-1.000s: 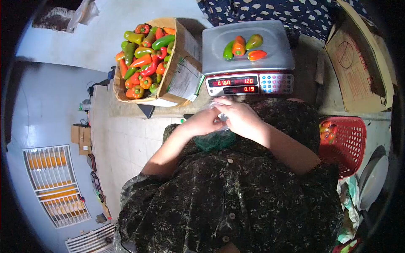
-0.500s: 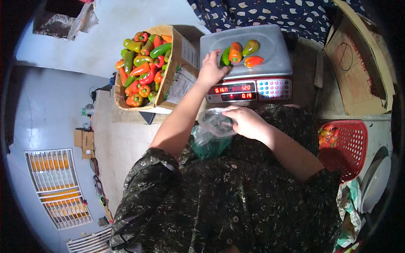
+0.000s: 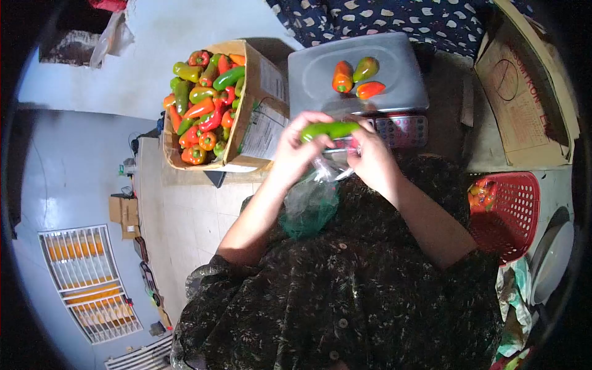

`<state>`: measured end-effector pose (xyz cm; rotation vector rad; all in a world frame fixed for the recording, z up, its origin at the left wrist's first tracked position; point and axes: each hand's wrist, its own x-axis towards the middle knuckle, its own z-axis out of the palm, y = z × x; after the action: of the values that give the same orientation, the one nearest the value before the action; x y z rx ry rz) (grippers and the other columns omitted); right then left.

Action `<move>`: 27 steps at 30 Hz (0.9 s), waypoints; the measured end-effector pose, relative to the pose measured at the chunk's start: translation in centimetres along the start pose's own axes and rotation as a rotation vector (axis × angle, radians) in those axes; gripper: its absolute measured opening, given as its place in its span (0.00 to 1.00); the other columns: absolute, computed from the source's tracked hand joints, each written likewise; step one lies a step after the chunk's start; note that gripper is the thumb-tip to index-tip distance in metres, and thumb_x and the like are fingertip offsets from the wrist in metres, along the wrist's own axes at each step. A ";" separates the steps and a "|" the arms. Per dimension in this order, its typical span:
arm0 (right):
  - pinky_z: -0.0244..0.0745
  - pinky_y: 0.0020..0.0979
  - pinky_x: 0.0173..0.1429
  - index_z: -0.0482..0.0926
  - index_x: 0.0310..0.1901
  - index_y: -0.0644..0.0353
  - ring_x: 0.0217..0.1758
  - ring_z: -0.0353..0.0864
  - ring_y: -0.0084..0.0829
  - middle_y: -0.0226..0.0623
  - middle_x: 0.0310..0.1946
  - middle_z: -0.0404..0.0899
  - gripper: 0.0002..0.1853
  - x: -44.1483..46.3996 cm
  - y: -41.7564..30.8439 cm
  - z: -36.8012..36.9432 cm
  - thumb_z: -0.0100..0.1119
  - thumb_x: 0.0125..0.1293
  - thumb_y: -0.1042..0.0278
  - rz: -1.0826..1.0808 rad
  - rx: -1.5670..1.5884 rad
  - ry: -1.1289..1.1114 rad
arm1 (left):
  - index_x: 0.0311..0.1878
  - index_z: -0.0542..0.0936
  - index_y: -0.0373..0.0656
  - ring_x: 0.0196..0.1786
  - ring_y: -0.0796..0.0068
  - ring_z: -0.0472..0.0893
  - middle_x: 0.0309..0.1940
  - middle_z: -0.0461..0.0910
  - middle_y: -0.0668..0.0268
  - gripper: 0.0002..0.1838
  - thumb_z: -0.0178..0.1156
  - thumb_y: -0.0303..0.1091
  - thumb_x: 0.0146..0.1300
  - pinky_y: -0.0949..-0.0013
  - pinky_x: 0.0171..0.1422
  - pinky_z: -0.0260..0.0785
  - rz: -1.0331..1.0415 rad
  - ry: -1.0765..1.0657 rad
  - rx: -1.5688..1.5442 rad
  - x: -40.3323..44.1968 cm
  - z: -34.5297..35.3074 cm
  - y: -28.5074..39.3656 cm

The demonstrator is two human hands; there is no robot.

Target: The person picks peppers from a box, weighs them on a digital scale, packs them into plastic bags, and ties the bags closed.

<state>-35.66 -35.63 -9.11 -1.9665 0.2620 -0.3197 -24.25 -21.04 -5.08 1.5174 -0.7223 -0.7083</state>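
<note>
A long green pepper [image 3: 330, 130] lies sideways between my hands, in front of the scale. My left hand [image 3: 296, 151] is closed around one end of it. My right hand [image 3: 375, 157] is at the pepper's other end, its fingers pinching the rim of a clear plastic bag [image 3: 308, 197] that hangs below, green toward the bottom. Behind them is a digital scale [image 3: 308, 65], its display mostly hidden by my hands. On its tray rest an orange-red pepper [image 3: 342, 77], a green-brown pepper [image 3: 367, 68] and a smaller orange pepper [image 3: 370, 90].
Left of the scale stands a cardboard box [image 3: 264, 102] filled with several red, green and orange peppers [image 3: 200, 108]. An open cardboard carton [image 3: 518, 92] is at the right, above a red perforated basket [image 3: 521, 213] with peppers inside. A dark patterned cloth [image 3: 382, 21] hangs behind the scale.
My left hand has lifted the green pepper off the scale tray and brought it toward my right hand. My right hand, with the bag, has moved up and slightly right.
</note>
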 end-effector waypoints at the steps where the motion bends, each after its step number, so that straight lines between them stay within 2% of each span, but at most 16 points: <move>1: 0.65 0.34 0.66 0.65 0.61 0.70 0.64 0.68 0.44 0.49 0.63 0.65 0.32 0.0 -0.3 0.1 0.57 0.50 0.82 0.017 0.018 0.012 | 0.53 0.71 0.40 0.41 0.78 0.78 0.43 0.78 0.64 0.17 0.56 0.26 0.60 0.72 0.48 0.72 -0.012 -0.052 0.128 -0.5 0.6 -0.1; 2: 0.64 0.33 0.67 0.65 0.61 0.72 0.65 0.67 0.44 0.49 0.64 0.64 0.32 0.0 -0.4 0.5 0.54 0.48 0.85 -0.068 0.025 0.129 | 0.50 0.73 0.38 0.41 0.78 0.78 0.42 0.78 0.66 0.15 0.56 0.25 0.59 0.73 0.50 0.70 -0.002 -0.066 0.046 -0.7 0.8 -1.3; 3: 0.64 0.33 0.67 0.65 0.61 0.72 0.66 0.66 0.44 0.49 0.64 0.64 0.33 -0.1 -0.2 0.7 0.53 0.48 0.86 -0.098 0.015 0.121 | 0.47 0.76 0.39 0.42 0.77 0.78 0.40 0.79 0.69 0.13 0.58 0.27 0.57 0.74 0.52 0.69 0.036 -0.058 0.320 -0.8 0.7 -1.8; 5: 0.64 0.34 0.67 0.64 0.62 0.72 0.66 0.66 0.45 0.51 0.64 0.63 0.34 -0.5 0.3 1.1 0.51 0.47 0.87 -0.155 -0.007 0.108 | 0.46 0.77 0.41 0.45 0.72 0.80 0.40 0.81 0.65 0.14 0.60 0.28 0.55 0.70 0.54 0.70 -0.183 -0.151 0.444 -1.4 1.3 -2.3; 7: 0.64 0.34 0.68 0.62 0.62 0.72 0.65 0.67 0.46 0.52 0.65 0.60 0.33 -1.6 -1.5 1.0 0.49 0.49 0.86 -0.109 0.006 -0.018 | 0.48 0.77 0.43 0.47 0.51 0.80 0.45 0.78 0.49 0.18 0.60 0.33 0.52 0.58 0.53 0.72 -0.015 -0.160 0.870 -1.7 3.1 -3.0; 9: 0.65 0.35 0.67 0.63 0.62 0.72 0.63 0.68 0.47 0.50 0.66 0.60 0.32 -2.7 -2.0 1.7 0.49 0.50 0.84 -0.206 -0.098 -0.064 | 0.47 0.77 0.44 0.46 0.47 0.79 0.46 0.76 0.46 0.16 0.56 0.38 0.56 0.53 0.49 0.73 0.025 -0.191 0.967 -1.5 3.8 -6.5; 10: 0.70 0.36 0.62 0.64 0.61 0.72 0.58 0.73 0.48 0.48 0.66 0.60 0.30 -3.2 -2.0 2.2 0.50 0.52 0.82 -0.322 -0.164 -0.058 | 0.47 0.76 0.44 0.44 0.48 0.79 0.45 0.76 0.48 0.16 0.53 0.41 0.58 0.52 0.46 0.73 0.270 -0.140 1.159 -1.2 3.9 -7.1; 13: 0.77 0.38 0.51 0.68 0.56 0.72 0.48 0.79 0.45 0.43 0.65 0.62 0.26 -3.7 -3.2 1.5 0.52 0.51 0.80 -0.112 -0.193 -0.275 | 0.43 0.77 0.46 0.42 0.53 0.80 0.39 0.79 0.56 0.14 0.54 0.39 0.55 0.54 0.43 0.72 -0.050 -0.265 1.171 -0.1 4.0 -8.1; 16: 0.78 0.38 0.49 0.70 0.55 0.71 0.45 0.80 0.45 0.41 0.63 0.65 0.26 -3.3 -1.7 1.8 0.53 0.51 0.80 -0.246 -0.258 -0.166 | 0.40 0.78 0.45 0.41 0.53 0.80 0.38 0.80 0.57 0.12 0.55 0.38 0.56 0.55 0.43 0.72 0.137 -0.408 1.232 -1.2 3.4 -6.9; 19: 0.78 0.39 0.46 0.72 0.52 0.68 0.42 0.81 0.46 0.41 0.59 0.70 0.23 -2.8 -0.8 1.7 0.53 0.51 0.80 -0.324 -0.253 -0.052 | 0.45 0.77 0.41 0.46 0.54 0.78 0.44 0.79 0.51 0.13 0.51 0.33 0.59 0.61 0.50 0.69 -0.043 -0.776 1.141 0.2 2.6 -2.2; 21: 0.78 0.40 0.47 0.73 0.50 0.66 0.41 0.81 0.47 0.43 0.54 0.73 0.20 -1.8 -0.2 1.5 0.53 0.52 0.79 -0.283 -0.180 -0.021 | 0.43 0.79 0.40 0.44 0.55 0.79 0.41 0.80 0.52 0.12 0.53 0.34 0.59 0.61 0.49 0.70 0.017 -0.701 0.828 1.5 0.9 -0.4; 22: 0.77 0.41 0.48 0.74 0.48 0.63 0.43 0.80 0.46 0.44 0.52 0.74 0.18 -1.4 -0.6 0.8 0.52 0.52 0.80 -0.143 -0.150 -0.102 | 0.38 0.80 0.39 0.38 0.62 0.81 0.33 0.82 0.57 0.12 0.54 0.37 0.61 0.63 0.46 0.71 -0.303 -0.739 1.112 2.7 1.5 5.2; 24: 0.77 0.40 0.49 0.75 0.50 0.62 0.44 0.80 0.46 0.42 0.51 0.76 0.20 -1.0 -0.3 0.3 0.52 0.52 0.80 -0.127 -0.160 -0.137 | 0.34 0.81 0.38 0.31 0.77 0.80 0.25 0.82 0.64 0.16 0.52 0.42 0.62 0.69 0.40 0.71 -0.384 -0.370 0.814 5.4 -1.3 3.4; 25: 0.76 0.40 0.49 0.75 0.50 0.61 0.45 0.80 0.45 0.41 0.51 0.76 0.21 -0.9 -0.4 0.3 0.52 0.52 0.80 -0.142 -0.139 -0.141 | 0.35 0.82 0.38 0.30 0.76 0.80 0.25 0.82 0.63 0.17 0.52 0.42 0.61 0.71 0.39 0.71 -0.355 -0.205 0.901 7.5 -2.0 2.6; 26: 0.75 0.39 0.52 0.75 0.51 0.62 0.47 0.79 0.45 0.41 0.52 0.76 0.22 -0.9 -0.4 0.4 0.52 0.51 0.80 -0.139 -0.166 -0.179 | 0.38 0.82 0.38 0.37 0.57 0.83 0.29 0.83 0.53 0.24 0.50 0.52 0.62 0.60 0.45 0.73 -0.219 -0.021 0.821 9.3 -3.1 0.0; 27: 0.74 0.39 0.54 0.75 0.52 0.62 0.49 0.78 0.44 0.42 0.54 0.75 0.23 -1.0 -0.5 0.5 0.51 0.51 0.81 -0.137 -0.194 -0.219 | 0.41 0.82 0.39 0.41 0.55 0.82 0.32 0.82 0.52 0.26 0.50 0.55 0.62 0.60 0.49 0.72 -0.225 0.059 0.864 10.4 -2.5 -0.9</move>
<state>-36.41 -34.65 -8.98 -2.1960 0.0165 -0.1688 -15.85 -27.67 -6.08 2.4244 -0.8738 -0.5269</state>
